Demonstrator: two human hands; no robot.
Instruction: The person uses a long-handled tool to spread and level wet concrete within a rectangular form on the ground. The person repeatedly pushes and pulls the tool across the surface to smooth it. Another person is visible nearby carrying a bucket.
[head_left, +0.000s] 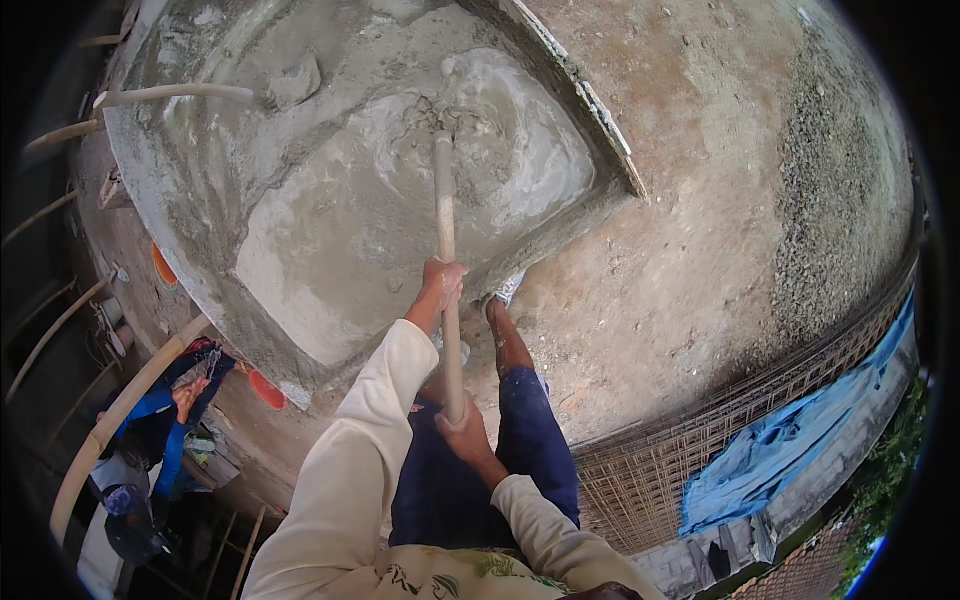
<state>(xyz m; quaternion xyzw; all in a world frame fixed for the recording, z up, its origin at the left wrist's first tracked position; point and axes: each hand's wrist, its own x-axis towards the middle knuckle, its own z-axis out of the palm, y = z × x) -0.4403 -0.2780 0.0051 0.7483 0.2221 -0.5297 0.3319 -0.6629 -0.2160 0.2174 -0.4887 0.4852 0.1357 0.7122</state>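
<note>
A long wooden tool handle (446, 215) runs away from me into a pool of wet grey cement mix (330, 235). The tool's head is sunk in the mix, so its kind is hidden. Farther up the shaft, my left hand (441, 284) is closed around the wood. My right hand (466, 436) grips the near end, just in front of my dark blue trousers. Pale, swirled liquid lies around the spot where the tool enters. A raised mortar-coated edge (545, 235) borders the pool on its near right side.
Wooden planks (605, 120) edge the mixing area at right. Bare ground (670, 290) and a gravel strip (835, 180) lie beyond. Stacked metal mesh (640, 480) and a blue tarp (790, 440) are at lower right. At lower left, a person (150, 450) is near curved poles (115, 415) and an orange-red pan (267, 390).
</note>
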